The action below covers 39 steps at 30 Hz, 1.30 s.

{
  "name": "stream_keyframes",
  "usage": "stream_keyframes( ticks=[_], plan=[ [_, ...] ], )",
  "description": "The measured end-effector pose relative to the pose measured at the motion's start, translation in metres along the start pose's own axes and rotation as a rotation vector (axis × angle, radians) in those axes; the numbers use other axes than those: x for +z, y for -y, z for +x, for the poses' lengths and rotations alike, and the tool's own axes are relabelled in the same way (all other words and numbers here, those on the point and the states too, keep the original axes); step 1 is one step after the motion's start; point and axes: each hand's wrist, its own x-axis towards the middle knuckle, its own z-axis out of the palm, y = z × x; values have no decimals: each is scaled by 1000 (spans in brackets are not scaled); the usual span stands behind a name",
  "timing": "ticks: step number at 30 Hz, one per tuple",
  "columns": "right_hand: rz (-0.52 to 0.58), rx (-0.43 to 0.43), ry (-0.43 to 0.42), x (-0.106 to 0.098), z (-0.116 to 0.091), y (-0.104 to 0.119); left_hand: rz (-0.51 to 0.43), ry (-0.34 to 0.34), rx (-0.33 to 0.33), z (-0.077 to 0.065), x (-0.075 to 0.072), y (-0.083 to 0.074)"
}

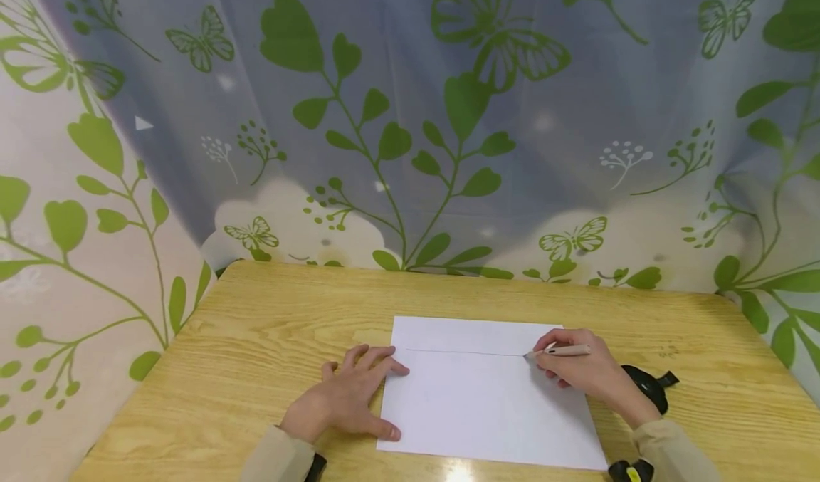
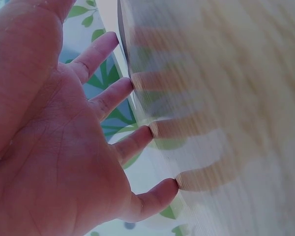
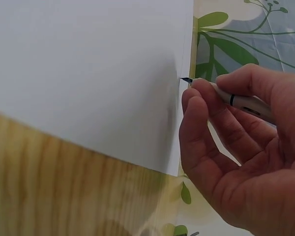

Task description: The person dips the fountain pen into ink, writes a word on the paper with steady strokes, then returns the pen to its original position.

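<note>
White paper [image 1: 487, 411] lies on a yellow wood-grain table [image 1: 288, 311], with a thin dark line [image 1: 461, 352] running from left to right across its far part. The right hand [image 1: 576, 361] pinches a pale pen [image 1: 576, 350] between thumb and fingers, the dark nib [image 3: 186, 79] at the line's right end and the barrel pointing off to the right. The left hand [image 1: 355, 396] is spread wide and grips nothing; its thumb and index finger reach over the paper's left edge, the other fingers lying further left. Just beside the right wrist sits a partly hidden black object [image 1: 650, 389]. On the far side hangs a curtain [image 1: 397, 204] printed with green leaves and butterflies
</note>
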Motion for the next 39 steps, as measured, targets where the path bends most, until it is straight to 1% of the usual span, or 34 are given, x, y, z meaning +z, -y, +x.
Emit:
stream_keyframes(
  ticks=[6,11,26,39],
  plan=[
    [-32,-17,-4,-5,-2,-2,-1,-2,2,1,1,1],
    [-41,5,-14,-8,-2,-3,-6,-5,5,1,1,2],
    [-44,8,-7,-16,-7,-6,-1,4,3,1,0,2],
    [-92,8,-28,-22,-12,-8,2,-6,9,0,0,1]
  ],
)
